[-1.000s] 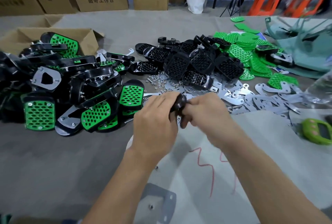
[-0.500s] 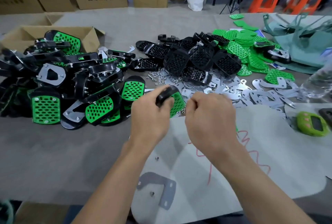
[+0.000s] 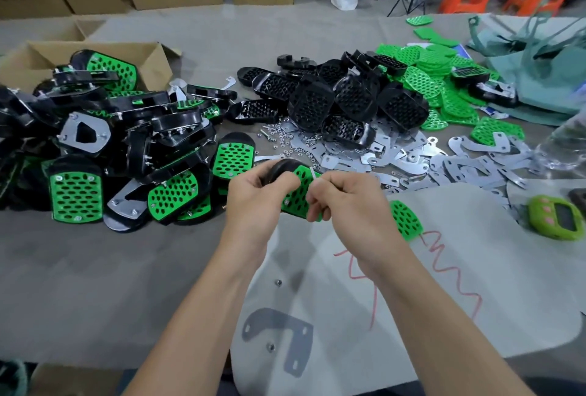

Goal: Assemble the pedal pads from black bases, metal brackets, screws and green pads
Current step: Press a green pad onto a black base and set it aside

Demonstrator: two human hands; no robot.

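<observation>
L hand (image 3: pixel 253 205) fingers curled round pedal pad (image 3: pixel 296 194), R hand (image 3: pixel 348 208) fingers pinching its right edge, both over grey table (image 3: pixel 95 268)

My left hand (image 3: pixel 253 205) and my right hand (image 3: pixel 348 202) are both bare. The left forearm (image 3: pixel 196 306) and the right forearm (image 3: pixel 444 316) are bare too, all the way down to the lower edge of the view. Both wrists look narrow.

Head camera, looking forward-down over table (image 3: pixel 95 268), close.
</observation>
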